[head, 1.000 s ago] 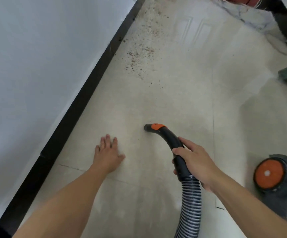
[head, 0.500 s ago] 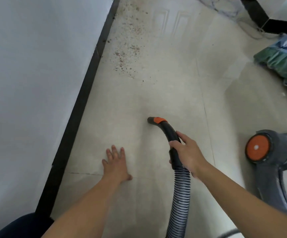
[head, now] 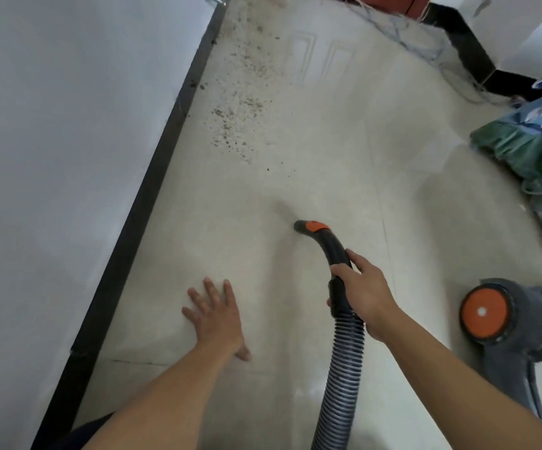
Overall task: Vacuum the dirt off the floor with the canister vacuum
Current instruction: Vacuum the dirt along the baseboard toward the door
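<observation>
My right hand (head: 365,292) grips the black curved handle of the vacuum hose (head: 339,368). The nozzle end with its orange band (head: 311,227) touches the pale tiled floor (head: 295,177) in the middle of the view. Brown dirt (head: 240,115) lies scattered farther ahead, along the wall, well beyond the nozzle. My left hand (head: 216,316) rests flat on the floor with fingers spread, left of the hose. The grey canister (head: 516,323) with an orange wheel hub stands at the right.
A white wall with a black skirting board (head: 139,206) runs along the left. A green and blue patterned fabric bundle (head: 529,147) lies at the right. Thin cords trail across the floor at the far end, near a black-edged corner (head: 464,43).
The view has swung slightly; the hose nozzle has crept forward toward the dirt. My left hand stays flat on the floor, my right hand keeps its grip.
</observation>
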Tool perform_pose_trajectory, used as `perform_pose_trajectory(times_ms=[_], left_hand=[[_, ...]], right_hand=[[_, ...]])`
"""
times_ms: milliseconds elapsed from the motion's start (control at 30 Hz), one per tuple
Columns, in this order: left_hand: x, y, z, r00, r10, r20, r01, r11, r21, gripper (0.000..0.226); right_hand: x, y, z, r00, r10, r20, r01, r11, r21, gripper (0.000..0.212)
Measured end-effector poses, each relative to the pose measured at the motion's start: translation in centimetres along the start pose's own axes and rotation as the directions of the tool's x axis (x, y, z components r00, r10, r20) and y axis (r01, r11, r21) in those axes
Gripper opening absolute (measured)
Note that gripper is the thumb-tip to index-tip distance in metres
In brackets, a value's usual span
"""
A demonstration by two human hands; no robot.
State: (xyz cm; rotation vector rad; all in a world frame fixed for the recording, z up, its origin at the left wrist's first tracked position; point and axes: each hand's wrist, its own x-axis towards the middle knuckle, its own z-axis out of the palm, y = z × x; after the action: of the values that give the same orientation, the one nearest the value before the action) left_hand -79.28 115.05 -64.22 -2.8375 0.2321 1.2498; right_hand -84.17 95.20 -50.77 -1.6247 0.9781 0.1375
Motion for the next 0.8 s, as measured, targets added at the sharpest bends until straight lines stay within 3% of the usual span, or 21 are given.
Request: perform_pose_trajectory(times_ms=[233,400,533,800], left_hand=[[1.4,1.9,-1.9,0.995,-0.094,0.026,0.095,0.995,-0.031,0.152],[3.6,2.9,-4.4,0.986,-0.166,0.011,0.166,0.983,-0.079,0.150],[4.2,2.7,-5.4,0.982,-0.189,0.004,0.189,0.978,-0.086,0.145],[6.3,2.2,-7.3,0.985,-0.171,-0.039,0.166,0.981,-0.099,0.146]], right_hand=[[8.7,-3.2,-3.1,1.000,-0.010,-0.007,0.010,0.997,0.074,0.041],[14.1,-6.5,-2.7,0.992,-0.069,0.106,0.062,0.996,0.068,0.046],[16.2,-8.2,-2.5,0.971,-0.097,0.219,0.094,0.995,0.025,0.053],[18.1,-9.0,-0.8,0.936,-0.174,0.307,0.214,0.972,-0.102,0.063]])
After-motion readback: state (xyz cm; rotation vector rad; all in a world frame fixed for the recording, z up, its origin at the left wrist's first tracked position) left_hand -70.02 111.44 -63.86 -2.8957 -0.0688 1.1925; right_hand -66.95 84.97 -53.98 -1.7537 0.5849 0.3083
